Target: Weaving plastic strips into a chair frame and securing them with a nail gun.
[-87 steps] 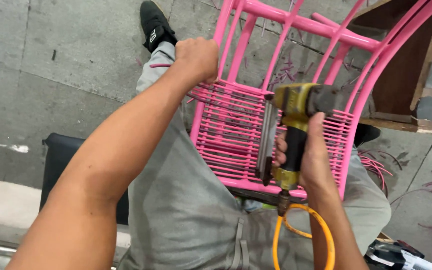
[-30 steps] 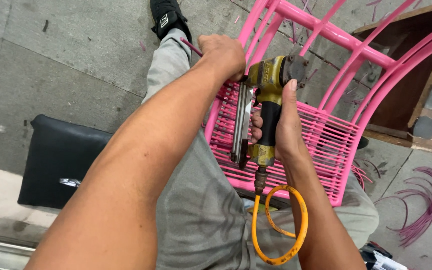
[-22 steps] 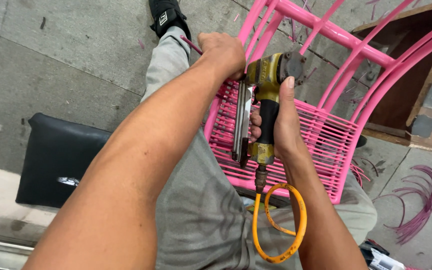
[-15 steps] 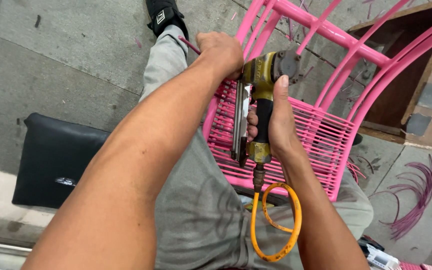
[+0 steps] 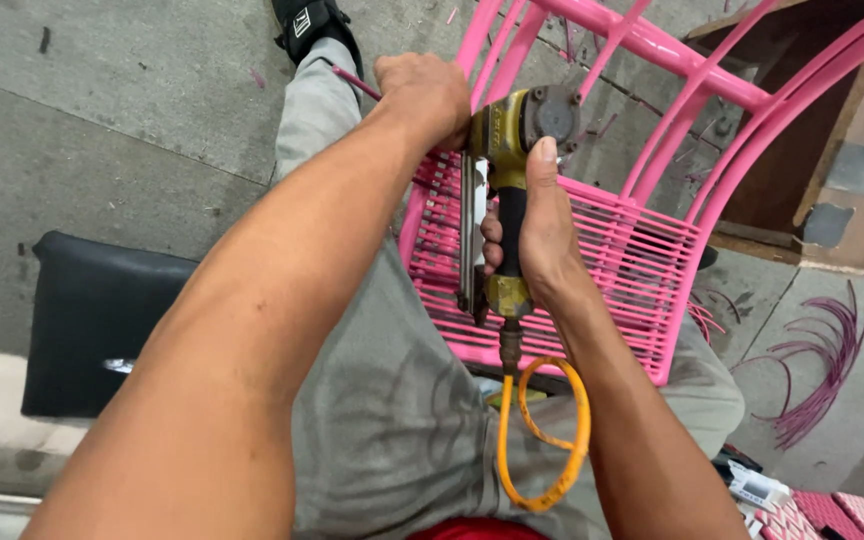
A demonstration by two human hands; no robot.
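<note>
**Stapler on pink woven chair**

Right hand (image 5: 537, 235) was wrapped around the black grip of a worn yellow pneumatic stapler (image 5: 507, 190), centre frame; fingers curled tight on the handle, thumb laid up along its side toward the round grey cap. Long metal magazine ran down beside the grip. Coiled orange air hose (image 5: 542, 440) looped from the base, lower centre.

Left hand (image 5: 422, 95), upper centre, was clenched in a fist, pinching a thin pink cord (image 5: 352, 80) at the edge of the chair's seat.

Pink chair frame (image 5: 652, 45), smooth painted tubing, with ribbed, close-strung pink cord seat (image 5: 612, 240), lay across grey-trousered legs. Black cushion (image 5: 102, 320) sat at left. Floor (image 5: 102, 110) was rough, stained grey concrete; loose purple cord strands (image 5: 822, 360) lay at right.
</note>
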